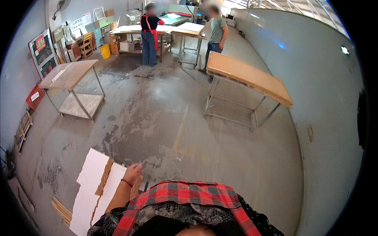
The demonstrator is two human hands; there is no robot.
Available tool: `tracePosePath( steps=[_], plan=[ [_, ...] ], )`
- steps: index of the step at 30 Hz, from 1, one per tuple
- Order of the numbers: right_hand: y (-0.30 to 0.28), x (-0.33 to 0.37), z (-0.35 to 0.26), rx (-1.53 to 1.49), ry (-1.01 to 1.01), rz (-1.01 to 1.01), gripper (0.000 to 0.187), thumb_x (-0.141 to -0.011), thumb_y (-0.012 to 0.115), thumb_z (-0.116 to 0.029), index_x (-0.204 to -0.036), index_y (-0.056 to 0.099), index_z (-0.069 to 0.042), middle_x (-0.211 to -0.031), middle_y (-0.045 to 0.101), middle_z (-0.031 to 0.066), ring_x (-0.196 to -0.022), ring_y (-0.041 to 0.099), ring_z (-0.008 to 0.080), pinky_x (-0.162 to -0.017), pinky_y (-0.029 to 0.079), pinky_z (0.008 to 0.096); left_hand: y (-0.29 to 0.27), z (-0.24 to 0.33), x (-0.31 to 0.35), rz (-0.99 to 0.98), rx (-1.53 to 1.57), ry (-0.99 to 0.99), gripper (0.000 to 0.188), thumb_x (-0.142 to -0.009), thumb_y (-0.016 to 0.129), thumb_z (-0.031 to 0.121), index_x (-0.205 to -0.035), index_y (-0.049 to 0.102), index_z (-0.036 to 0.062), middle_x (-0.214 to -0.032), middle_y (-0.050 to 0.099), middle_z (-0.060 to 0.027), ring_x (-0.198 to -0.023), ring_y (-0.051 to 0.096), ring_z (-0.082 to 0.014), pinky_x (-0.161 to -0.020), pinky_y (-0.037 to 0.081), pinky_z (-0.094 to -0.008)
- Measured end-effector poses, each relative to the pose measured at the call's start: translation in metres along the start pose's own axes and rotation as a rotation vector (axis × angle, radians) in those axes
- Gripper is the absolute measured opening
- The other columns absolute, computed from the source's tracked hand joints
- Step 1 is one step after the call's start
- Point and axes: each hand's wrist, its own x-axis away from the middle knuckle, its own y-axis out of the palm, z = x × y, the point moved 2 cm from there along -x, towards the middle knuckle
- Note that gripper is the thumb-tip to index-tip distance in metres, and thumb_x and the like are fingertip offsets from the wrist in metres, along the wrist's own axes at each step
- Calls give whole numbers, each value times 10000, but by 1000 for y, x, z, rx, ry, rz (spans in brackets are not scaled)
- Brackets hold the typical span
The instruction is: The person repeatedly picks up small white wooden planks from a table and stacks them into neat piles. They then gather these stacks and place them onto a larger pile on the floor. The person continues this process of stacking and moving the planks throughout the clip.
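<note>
My left hand (134, 173), with a beaded bracelet at the wrist, reaches forward at the lower left. Its fingers are curled closed at the edge of a white cardboard sheet (94, 173). What they hold, if anything, is hidden. The white sheets lie side by side or overlapping, with a torn brown strip (104, 177) between them. A piece of brown board (136, 186) shows just below the hand. My right hand is out of view.
A wheeled table (69, 74) stands at the left, and another with a thick brown top (248, 76) at the right. Two people are by worktables at the back. A long grey wall (315, 98) runs along the right. Wooden strips (62, 210) lie lower left.
</note>
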Motion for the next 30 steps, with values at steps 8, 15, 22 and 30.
tracePosePath(
  steps=[8, 15, 22, 30],
  plan=[
    [-272, -188, -175, 278, -228, 58, 472, -956, 404, -436, -1193, 618, -88, -1142, 639, 185, -1075, 591, 362, -935, 464, 416, -6, 76, -121, 187, 39, -80, 382, -893, 637, 326, -1121, 591, 23, -903, 631, -31, -796, 616, -132, -619, 460, -253],
    [-320, -365, -326, 49, -542, 216, 511, -900, 466, -478, -1106, 645, -46, -1091, 654, 193, -1010, 622, 361, -866, 480, 436, -50, 163, -340, 163, 35, -99, 251, -905, 622, 291, -945, 587, 46, -754, 552, 5, -595, 537, -104, -474, 399, -241],
    [-411, -435, -390, -93, -202, 11, 488, -893, 479, -467, -1065, 655, -46, -1057, 658, 195, -988, 628, 360, -853, 482, 439, -20, 393, -568, 156, -264, 66, 386, -894, 632, 293, -1125, 607, -14, -943, 633, -44, -799, 586, -133, -704, 474, -281],
    [-565, -591, -497, -199, -122, 0, 464, -885, 493, -456, -1018, 667, -46, -1020, 663, 197, -962, 634, 358, -838, 484, 442, 32, 512, -813, 10, -277, 75, 386, -888, 643, 305, -1112, 613, -7, -907, 637, -12, -806, 580, -114, -713, 459, -268]
  ],
)
